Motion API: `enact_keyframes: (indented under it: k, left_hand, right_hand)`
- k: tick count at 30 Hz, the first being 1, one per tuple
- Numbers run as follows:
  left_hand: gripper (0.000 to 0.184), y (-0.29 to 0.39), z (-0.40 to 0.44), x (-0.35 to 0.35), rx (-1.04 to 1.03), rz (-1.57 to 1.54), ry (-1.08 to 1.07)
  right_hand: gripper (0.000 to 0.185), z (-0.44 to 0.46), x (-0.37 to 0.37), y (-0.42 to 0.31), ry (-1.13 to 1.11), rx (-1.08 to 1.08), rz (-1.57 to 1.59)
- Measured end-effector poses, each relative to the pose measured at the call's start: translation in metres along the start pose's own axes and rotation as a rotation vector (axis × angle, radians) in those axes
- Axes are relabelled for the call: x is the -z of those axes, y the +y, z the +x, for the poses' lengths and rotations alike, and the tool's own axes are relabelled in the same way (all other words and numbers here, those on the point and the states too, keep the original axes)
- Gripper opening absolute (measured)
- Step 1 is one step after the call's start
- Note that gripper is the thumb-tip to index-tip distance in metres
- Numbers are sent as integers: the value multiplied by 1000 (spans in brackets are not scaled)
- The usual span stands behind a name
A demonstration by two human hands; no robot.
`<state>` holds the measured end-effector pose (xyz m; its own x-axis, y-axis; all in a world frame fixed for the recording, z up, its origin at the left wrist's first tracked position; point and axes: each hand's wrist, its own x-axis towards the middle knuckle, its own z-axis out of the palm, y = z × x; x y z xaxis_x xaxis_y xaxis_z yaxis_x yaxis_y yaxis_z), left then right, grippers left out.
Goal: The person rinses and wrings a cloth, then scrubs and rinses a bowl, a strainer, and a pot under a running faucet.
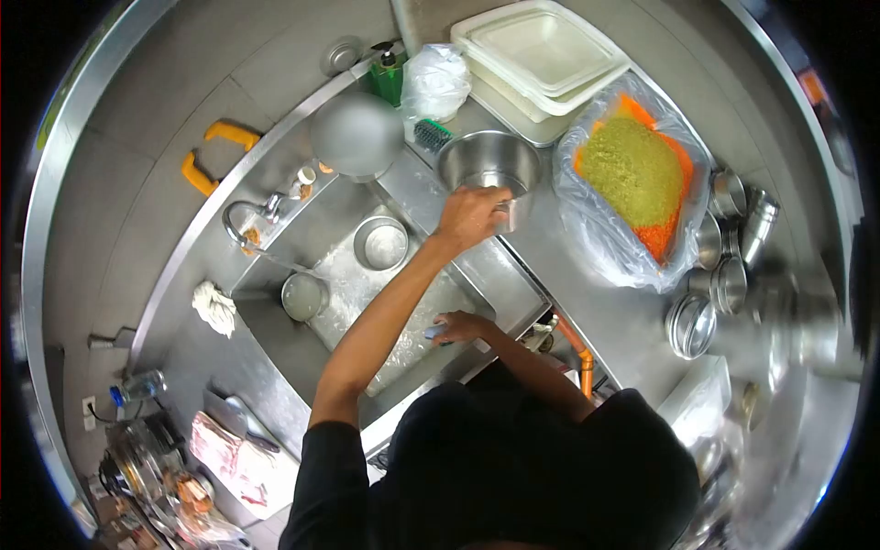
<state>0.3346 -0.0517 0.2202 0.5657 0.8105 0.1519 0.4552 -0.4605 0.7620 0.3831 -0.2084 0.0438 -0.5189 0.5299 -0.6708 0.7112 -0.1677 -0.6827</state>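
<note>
My left hand (474, 216) is closed at the near rim of a steel pot (489, 161), which stands on the counter right of the sink. Lower down, my right hand (461, 327) is closed around a small bluish-grey thing (434, 331), perhaps a sponge, over the near right part of the sink (403, 316). In the sink sit a steel bowl (381, 244) and a second round container (304, 296); a stream runs from the faucet (266, 210) toward them. Suds cover part of the sink floor.
A plastic-lined container of green and orange food (632, 170) and white trays (541, 46) stand beyond the pot. Steel pots (692, 325) line the far right. A green brush (431, 135) lies near the pot. Meat (234, 458) and knives are at lower left.
</note>
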Motion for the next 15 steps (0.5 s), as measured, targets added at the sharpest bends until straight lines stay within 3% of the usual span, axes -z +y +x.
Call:
enact_keyframes:
  k: [2, 3, 5, 7, 9, 11, 13, 15]
  left_hand:
    - [30, -22, 7, -25, -198, 314, -101]
    - [30, -36, 9, -37, -171, 312, -89]
    - [32, -64, 10, -52, -351, 599, 188]
    - [32, -68, 4, -35, -318, 640, 313]
    - [35, -73, -21, -7, -111, 292, 618]
    - [36, -122, -61, 9, 59, 289, 724]
    - [38, -201, -115, 4, 457, 334, 903]
    - [40, -256, -180, 14, 777, 355, 870]
  right_hand:
    - [73, -9, 7, -4, -33, -1, 95]
    - [70, -8, 9, -5, -47, 1, 203]
    - [65, -3, 7, -3, -41, 23, 198]
    - [61, 4, 8, -1, -62, 56, 174]
    - [53, 8, 2, 3, 72, 137, 180]
    - [50, 3, 9, -11, -10, 111, 187]
    - [48, 2, 9, -17, -53, 71, 199]
    - [46, 0, 10, -15, 6, 119, 254]
